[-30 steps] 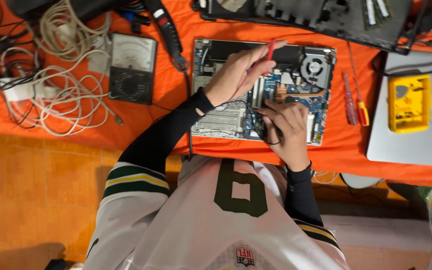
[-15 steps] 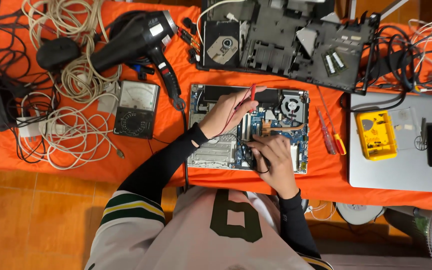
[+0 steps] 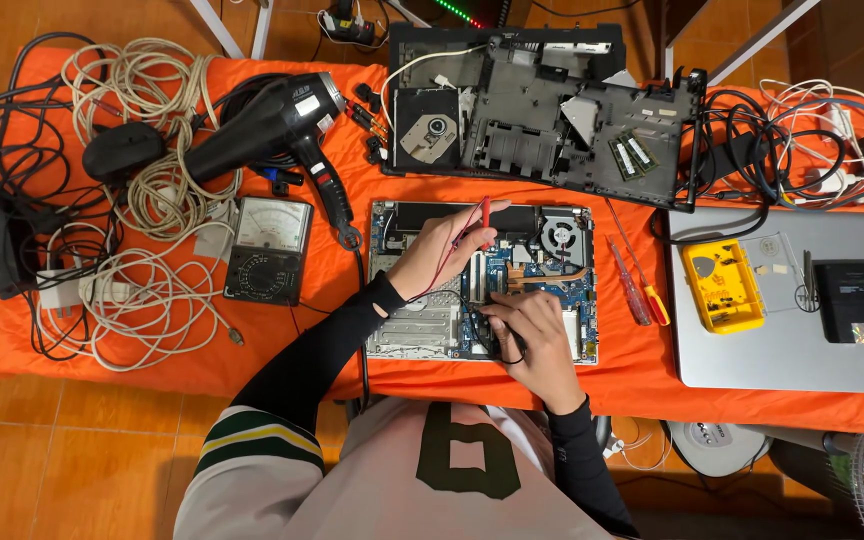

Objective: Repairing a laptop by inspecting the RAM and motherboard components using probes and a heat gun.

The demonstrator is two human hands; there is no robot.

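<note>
Right hand [image 3: 527,330], nearest the body, is curled shut around a black probe [image 3: 497,335], its tip down on the open laptop board [image 3: 532,275]. Left hand [image 3: 437,255] pinches a red probe [image 3: 485,215] between closed fingers, over the board's upper middle. The board lies flat on the orange desk [image 3: 332,330]. Just right of it, two screwdrivers [image 3: 637,280] side by side, then one yellow case [image 3: 720,287] on a silver laptop [image 3: 802,360]. Left, one meter [image 3: 269,250]. Farther back, one heat gun [image 3: 272,125] and one stripped laptop shell [image 3: 542,110].
</note>
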